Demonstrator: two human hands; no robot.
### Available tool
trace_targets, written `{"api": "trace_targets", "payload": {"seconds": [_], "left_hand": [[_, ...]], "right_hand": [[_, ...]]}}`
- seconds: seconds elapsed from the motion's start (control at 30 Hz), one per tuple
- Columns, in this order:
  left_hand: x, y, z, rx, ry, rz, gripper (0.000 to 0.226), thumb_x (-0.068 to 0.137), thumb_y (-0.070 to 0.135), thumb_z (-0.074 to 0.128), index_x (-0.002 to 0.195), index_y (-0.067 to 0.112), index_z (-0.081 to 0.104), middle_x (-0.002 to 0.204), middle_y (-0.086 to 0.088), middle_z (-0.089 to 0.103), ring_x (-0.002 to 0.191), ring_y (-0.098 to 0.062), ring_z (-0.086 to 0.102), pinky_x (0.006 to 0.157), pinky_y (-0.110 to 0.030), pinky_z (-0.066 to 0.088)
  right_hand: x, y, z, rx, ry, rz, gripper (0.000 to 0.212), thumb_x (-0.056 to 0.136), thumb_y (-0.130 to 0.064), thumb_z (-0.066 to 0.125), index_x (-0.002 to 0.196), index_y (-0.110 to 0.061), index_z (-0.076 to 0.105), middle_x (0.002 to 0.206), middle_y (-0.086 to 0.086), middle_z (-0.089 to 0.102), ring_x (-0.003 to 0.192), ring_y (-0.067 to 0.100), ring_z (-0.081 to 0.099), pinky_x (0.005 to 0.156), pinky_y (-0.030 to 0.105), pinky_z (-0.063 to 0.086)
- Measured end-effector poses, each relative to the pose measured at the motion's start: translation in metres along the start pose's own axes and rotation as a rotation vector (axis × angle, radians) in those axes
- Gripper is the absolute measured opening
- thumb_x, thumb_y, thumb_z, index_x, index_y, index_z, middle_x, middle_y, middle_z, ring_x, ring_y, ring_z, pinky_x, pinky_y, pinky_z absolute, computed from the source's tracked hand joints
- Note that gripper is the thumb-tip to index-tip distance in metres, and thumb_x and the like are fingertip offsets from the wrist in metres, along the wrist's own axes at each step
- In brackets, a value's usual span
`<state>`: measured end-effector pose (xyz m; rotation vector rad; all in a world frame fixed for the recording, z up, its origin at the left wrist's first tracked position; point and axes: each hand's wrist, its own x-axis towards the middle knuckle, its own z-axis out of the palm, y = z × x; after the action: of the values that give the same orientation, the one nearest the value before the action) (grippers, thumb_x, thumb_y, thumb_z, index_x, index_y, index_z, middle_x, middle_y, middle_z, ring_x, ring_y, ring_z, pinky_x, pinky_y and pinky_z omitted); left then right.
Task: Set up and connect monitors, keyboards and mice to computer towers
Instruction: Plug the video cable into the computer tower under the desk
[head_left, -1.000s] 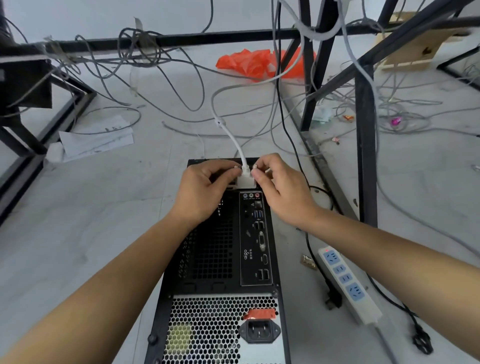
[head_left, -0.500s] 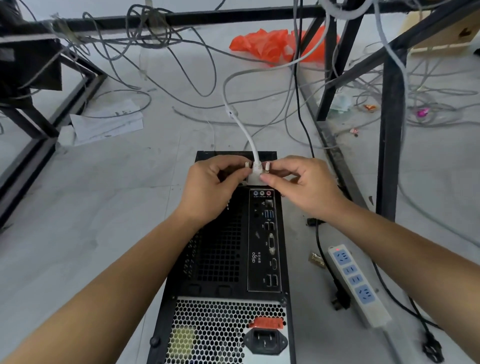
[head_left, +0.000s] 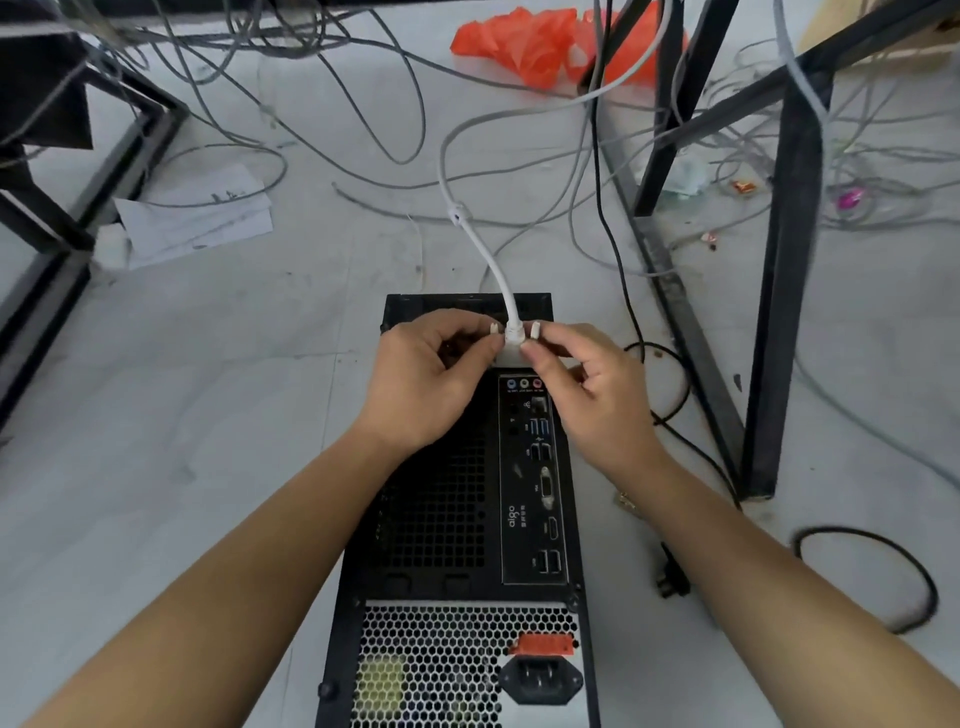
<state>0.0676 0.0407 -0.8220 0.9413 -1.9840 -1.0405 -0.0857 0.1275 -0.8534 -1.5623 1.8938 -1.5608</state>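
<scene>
As the tower (head_left: 431, 519) lies rear-up on the floor (head_left: 208, 415), both hands hold the white connector (head_left: 511, 349).
Likely to square it to a port, left hand (head_left: 421, 379) and right hand (head_left: 587, 397) pinch opposite sides by the thumbscrews (head_left: 535, 328).

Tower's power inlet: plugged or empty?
Empty. The power inlet on the tower shows bare pins, no plug in it.

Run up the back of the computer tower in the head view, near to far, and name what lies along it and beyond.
Power socket → red patch → VGA port → audio jacks → white connector, held between left hand and right hand → white cable → orange plastic bag.
</scene>
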Motion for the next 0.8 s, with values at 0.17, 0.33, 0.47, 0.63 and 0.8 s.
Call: {"api": "trace_targets", "payload": {"seconds": [0.17, 0.33, 0.47, 0.63, 0.8], "left_hand": [[-0.002, 0.003, 0.0, 0.001, 0.03, -0.018, 0.01, 0.09, 0.015, 0.072, 0.097, 0.022, 0.076, 0.088, 0.012, 0.073, 0.084, -0.006, 0.069, 0.079, -0.02, 0.054], [-0.009, 0.009, 0.007, 0.035, 0.092, -0.094, 0.011, 0.09, 0.019, 0.071, 0.1, 0.018, 0.077, 0.091, 0.01, 0.074, 0.085, -0.007, 0.069, 0.081, -0.027, 0.057], [-0.012, 0.018, 0.009, 0.052, 0.107, -0.184, 0.013, 0.091, 0.023, 0.071, 0.102, 0.02, 0.077, 0.092, 0.011, 0.074, 0.086, -0.005, 0.068, 0.083, -0.03, 0.057], [-0.013, 0.018, 0.011, 0.058, 0.131, -0.168, 0.013, 0.09, 0.022, 0.072, 0.102, 0.019, 0.077, 0.095, 0.009, 0.074, 0.088, -0.005, 0.068, 0.084, -0.031, 0.056], [-0.015, 0.011, 0.012, 0.081, 0.151, -0.076, 0.011, 0.09, 0.019, 0.071, 0.101, 0.019, 0.076, 0.094, 0.009, 0.072, 0.09, -0.007, 0.067, 0.083, -0.028, 0.054]], "right_hand": [[0.002, -0.001, -0.001, 0.065, -0.043, 0.088, 0.022, 0.097, -0.022, 0.064, 0.116, -0.015, 0.073, 0.105, -0.01, 0.07, 0.099, 0.002, 0.065, 0.085, 0.017, 0.05], [0.001, -0.008, -0.004, 0.205, -0.056, 0.259, 0.022, 0.094, -0.024, 0.068, 0.114, -0.015, 0.073, 0.108, -0.008, 0.074, 0.103, 0.008, 0.068, 0.095, 0.032, 0.054], [0.001, -0.017, -0.007, 0.205, -0.045, 0.299, 0.017, 0.093, -0.022, 0.07, 0.109, -0.02, 0.074, 0.102, -0.011, 0.074, 0.099, 0.005, 0.069, 0.095, 0.033, 0.055], [0.006, -0.019, -0.011, 0.115, -0.067, 0.279, 0.015, 0.091, -0.023, 0.072, 0.106, -0.023, 0.076, 0.099, -0.017, 0.073, 0.096, -0.001, 0.068, 0.089, 0.027, 0.056], [0.013, -0.014, -0.016, 0.051, -0.144, 0.255, 0.017, 0.092, -0.024, 0.071, 0.107, -0.021, 0.076, 0.097, -0.016, 0.073, 0.094, 0.001, 0.067, 0.086, 0.024, 0.053]]}}
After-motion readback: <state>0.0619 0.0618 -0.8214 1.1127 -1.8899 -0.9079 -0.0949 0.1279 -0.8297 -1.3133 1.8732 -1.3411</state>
